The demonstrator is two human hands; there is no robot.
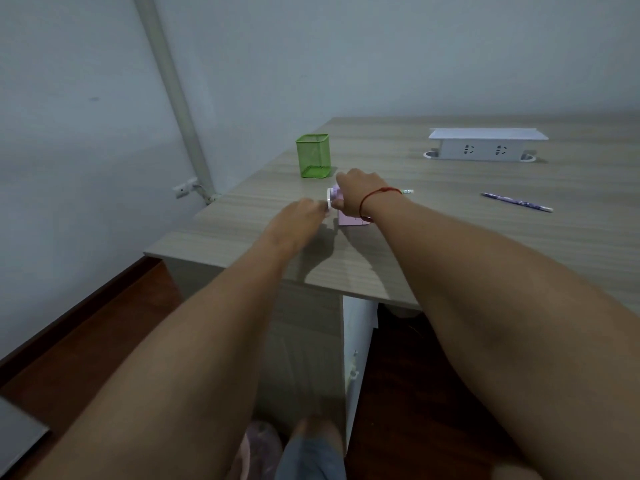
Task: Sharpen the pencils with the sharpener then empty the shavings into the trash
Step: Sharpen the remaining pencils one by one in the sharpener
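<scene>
At mid-frame on the surface (450, 237), the right grip (356, 192) curls over the pink sharpener (348, 220). Beside it the left grip (298, 220) pinches its white disc (329, 199). One pencil (516, 201) lies at right, well apart

There are two hands: one left hand (298, 216) and one right hand (356, 192). There is one pink sharpener (348, 219). There are two pencils: one purple pencil (516, 201) out on the right, and one second pencil (408, 191) that pokes out from behind the right wrist. There is one green cup (313, 155). There is one white plug box (485, 157), and it has two plug holes (469, 149) in its side. There are two round holes (431, 154) in the table (450, 244), one at each end of the box. There is one table. There is one red string (377, 194) round the right wrist.
</scene>
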